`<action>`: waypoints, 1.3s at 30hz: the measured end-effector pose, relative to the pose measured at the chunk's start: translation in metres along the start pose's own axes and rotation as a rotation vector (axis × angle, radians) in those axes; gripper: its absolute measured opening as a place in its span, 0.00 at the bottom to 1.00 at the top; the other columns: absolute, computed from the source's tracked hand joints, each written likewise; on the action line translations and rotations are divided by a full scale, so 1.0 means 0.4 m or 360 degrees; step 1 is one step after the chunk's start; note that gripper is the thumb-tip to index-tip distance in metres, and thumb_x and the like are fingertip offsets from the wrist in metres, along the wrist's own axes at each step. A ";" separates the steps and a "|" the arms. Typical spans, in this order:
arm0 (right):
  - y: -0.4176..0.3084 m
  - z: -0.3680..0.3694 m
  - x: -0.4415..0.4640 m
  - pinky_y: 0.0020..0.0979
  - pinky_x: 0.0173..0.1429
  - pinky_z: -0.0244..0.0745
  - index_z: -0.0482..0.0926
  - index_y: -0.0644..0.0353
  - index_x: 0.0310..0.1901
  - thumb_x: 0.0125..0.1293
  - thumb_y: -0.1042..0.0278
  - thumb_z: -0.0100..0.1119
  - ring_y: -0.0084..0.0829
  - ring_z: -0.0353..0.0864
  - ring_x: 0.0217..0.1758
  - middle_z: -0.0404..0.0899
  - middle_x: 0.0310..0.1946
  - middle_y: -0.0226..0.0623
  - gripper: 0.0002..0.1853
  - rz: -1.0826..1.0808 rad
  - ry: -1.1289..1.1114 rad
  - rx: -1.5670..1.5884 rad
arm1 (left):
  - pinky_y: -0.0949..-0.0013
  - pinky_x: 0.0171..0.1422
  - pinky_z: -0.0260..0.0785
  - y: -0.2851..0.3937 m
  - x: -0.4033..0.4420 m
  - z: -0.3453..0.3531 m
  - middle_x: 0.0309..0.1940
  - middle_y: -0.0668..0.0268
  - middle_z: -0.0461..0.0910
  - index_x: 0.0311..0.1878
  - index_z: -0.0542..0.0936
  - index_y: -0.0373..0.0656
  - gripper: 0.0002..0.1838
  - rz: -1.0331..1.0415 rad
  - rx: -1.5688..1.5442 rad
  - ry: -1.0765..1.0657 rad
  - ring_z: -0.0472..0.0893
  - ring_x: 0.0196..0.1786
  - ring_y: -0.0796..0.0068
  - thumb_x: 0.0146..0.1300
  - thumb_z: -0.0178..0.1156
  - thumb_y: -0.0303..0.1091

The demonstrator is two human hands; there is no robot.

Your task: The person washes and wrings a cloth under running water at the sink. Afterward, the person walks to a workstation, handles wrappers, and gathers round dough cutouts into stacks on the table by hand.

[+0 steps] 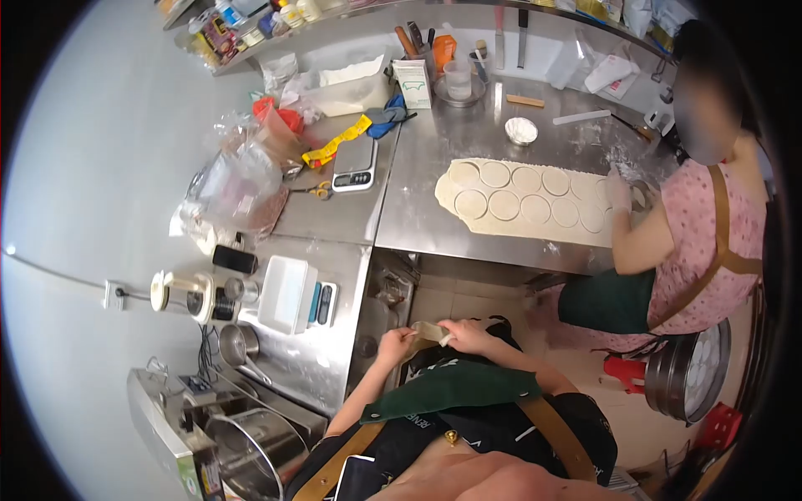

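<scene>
In front of my dark green apron, I hold a limp, pale, partly see-through piece [430,333] between my two hands. It looks like thin plastic or cloth, but its kind is too small to make out. My left hand [396,344] pinches one end of it. The other end is gripped in my right hand [464,336]. Both hands are above the floor gap, apart from the steel worktable [493,240]. On that table lies a long sheet of rolled dough [489,185] with several round outlines cut into it.
A co-worker's gloved hand [618,189] is at the dough's right end. A bowl of white powder [520,131] stands behind the dough. On the left counter are a kitchen scale [354,177], scissors [319,191], a white tub [282,294] and a saucepan [240,342].
</scene>
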State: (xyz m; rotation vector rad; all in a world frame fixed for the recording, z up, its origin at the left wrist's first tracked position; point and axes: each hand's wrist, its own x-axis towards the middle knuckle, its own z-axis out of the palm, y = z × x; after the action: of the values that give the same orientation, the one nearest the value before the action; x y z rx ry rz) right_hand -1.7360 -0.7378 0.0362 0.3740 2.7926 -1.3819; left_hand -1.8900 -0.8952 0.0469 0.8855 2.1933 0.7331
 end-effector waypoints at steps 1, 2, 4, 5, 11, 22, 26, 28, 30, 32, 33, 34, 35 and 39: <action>0.011 0.004 0.009 0.41 0.34 0.71 0.67 0.55 0.51 0.47 0.67 0.53 0.44 0.77 0.29 0.77 0.25 0.44 0.24 0.0078 -0.0050 -0.0047 | 0.63 0.38 0.70 0.019 0.025 0.005 0.27 0.54 0.78 0.35 0.80 0.44 0.11 0.0082 -0.0028 -0.0029 0.78 0.34 0.56 0.52 0.57 0.39; 0.015 -0.002 0.026 0.41 0.34 0.71 0.67 0.55 0.51 0.47 0.67 0.53 0.44 0.77 0.29 0.77 0.25 0.44 0.24 0.0085 -0.0039 -0.0035 | 0.63 0.37 0.70 0.035 0.049 0.010 0.27 0.54 0.78 0.35 0.80 0.44 0.11 0.0160 -0.0059 -0.0057 0.78 0.33 0.56 0.52 0.57 0.39; 0.018 -0.027 0.034 0.40 0.34 0.71 0.66 0.56 0.52 0.47 0.67 0.53 0.45 0.77 0.29 0.77 0.25 0.45 0.26 0.0173 0.0024 0.0014 | 0.66 0.36 0.69 0.101 0.086 0.006 0.26 0.55 0.78 0.35 0.80 0.42 0.11 0.0140 -0.0040 -0.0101 0.79 0.31 0.61 0.53 0.57 0.38; 0.010 -0.059 0.045 0.40 0.35 0.71 0.65 0.56 0.53 0.46 0.67 0.53 0.45 0.77 0.30 0.77 0.27 0.45 0.27 0.0131 0.0075 0.0060 | 0.69 0.35 0.69 0.128 0.101 0.008 0.25 0.55 0.78 0.35 0.79 0.40 0.11 0.0119 -0.0033 -0.0129 0.80 0.29 0.66 0.53 0.58 0.37; 0.075 -0.142 0.161 0.40 0.39 0.71 0.71 0.54 0.48 0.46 0.66 0.53 0.45 0.76 0.35 0.77 0.30 0.44 0.23 0.0053 0.0041 0.0172 | 0.69 0.31 0.68 0.192 0.177 -0.005 0.22 0.55 0.77 0.35 0.79 0.40 0.11 0.0105 -0.0208 -0.0052 0.79 0.25 0.68 0.54 0.57 0.37; 0.048 -0.225 0.351 0.39 0.37 0.70 0.78 0.55 0.36 0.49 0.63 0.55 0.43 0.76 0.34 0.77 0.27 0.44 0.12 -0.0367 -0.0600 0.0180 | 0.77 0.31 0.66 0.280 0.256 -0.223 0.23 0.69 0.76 0.39 0.77 0.37 0.10 -0.0058 -0.0204 -0.0216 0.73 0.27 0.84 0.54 0.58 0.31; -0.037 -0.333 0.395 0.28 0.30 0.67 0.76 0.61 0.33 0.50 0.69 0.57 0.28 0.75 0.25 0.75 0.23 0.36 0.08 -0.0599 -0.0724 0.0629 | 0.80 0.29 0.62 0.258 0.286 -0.300 0.23 0.71 0.74 0.39 0.76 0.35 0.14 0.0168 -0.1184 -0.0351 0.70 0.26 0.86 0.52 0.61 0.34; -0.102 -0.402 0.392 0.22 0.28 0.63 0.75 0.63 0.33 0.55 0.75 0.54 0.16 0.69 0.24 0.73 0.22 0.27 0.05 -0.0553 -0.0895 0.1420 | 0.79 0.35 0.65 0.210 0.346 -0.292 0.30 0.66 0.76 0.40 0.75 0.35 0.24 0.0467 -0.1856 -0.0303 0.73 0.29 0.79 0.54 0.57 0.50; -0.159 -0.471 0.394 0.18 0.31 0.62 0.74 0.65 0.33 0.55 0.79 0.53 0.13 0.67 0.28 0.71 0.24 0.24 0.04 -0.0720 -0.0704 0.1580 | 0.74 0.40 0.69 0.219 0.414 -0.273 0.36 0.61 0.76 0.41 0.74 0.34 0.29 0.0414 -0.1762 -0.0223 0.76 0.34 0.72 0.54 0.53 0.55; -0.191 -0.500 0.400 0.18 0.34 0.63 0.74 0.66 0.34 0.53 0.79 0.54 0.14 0.68 0.29 0.72 0.25 0.24 0.06 -0.0939 -0.0128 0.1496 | 0.71 0.46 0.69 0.215 0.446 -0.270 0.40 0.61 0.75 0.44 0.73 0.35 0.23 -0.0136 -0.1979 -0.0838 0.74 0.43 0.70 0.59 0.50 0.49; -0.211 -0.552 0.381 0.19 0.37 0.65 0.74 0.66 0.36 0.51 0.81 0.54 0.15 0.69 0.32 0.73 0.28 0.26 0.09 -0.0677 -0.0299 0.1748 | 0.70 0.46 0.70 0.232 0.457 -0.260 0.41 0.62 0.75 0.45 0.72 0.37 0.20 0.0020 -0.1610 -0.0849 0.74 0.44 0.71 0.60 0.51 0.46; -0.200 -0.561 0.380 0.19 0.37 0.65 0.74 0.66 0.36 0.51 0.81 0.54 0.15 0.69 0.32 0.73 0.28 0.26 0.09 -0.0673 -0.0234 0.1724 | 0.70 0.47 0.70 0.254 0.471 -0.244 0.42 0.62 0.75 0.46 0.72 0.39 0.17 0.0193 -0.1243 -0.0845 0.74 0.45 0.72 0.61 0.51 0.42; -0.181 -0.561 0.380 0.19 0.37 0.65 0.74 0.66 0.37 0.52 0.78 0.53 0.16 0.70 0.33 0.75 0.29 0.28 0.09 -0.0558 0.0072 0.1727 | 0.70 0.47 0.70 0.356 0.443 -0.262 0.46 0.64 0.73 0.51 0.70 0.41 0.16 0.0669 -0.1104 -0.0736 0.74 0.46 0.73 0.60 0.51 0.36; -0.100 -0.544 0.359 0.21 0.35 0.66 0.75 0.67 0.36 0.53 0.74 0.52 0.17 0.71 0.32 0.75 0.29 0.28 0.08 -0.0073 0.0974 0.1773 | 0.69 0.57 0.64 0.209 0.456 -0.243 0.53 0.62 0.69 0.58 0.63 0.41 0.25 -0.0328 -0.1853 -0.0968 0.71 0.53 0.71 0.62 0.49 0.43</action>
State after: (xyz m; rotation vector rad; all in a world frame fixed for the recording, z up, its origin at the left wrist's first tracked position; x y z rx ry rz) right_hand -1.8618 -0.5602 0.1853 0.8183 1.9693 -3.1483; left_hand -2.0314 -0.7314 0.1006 0.1970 0.9967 1.2148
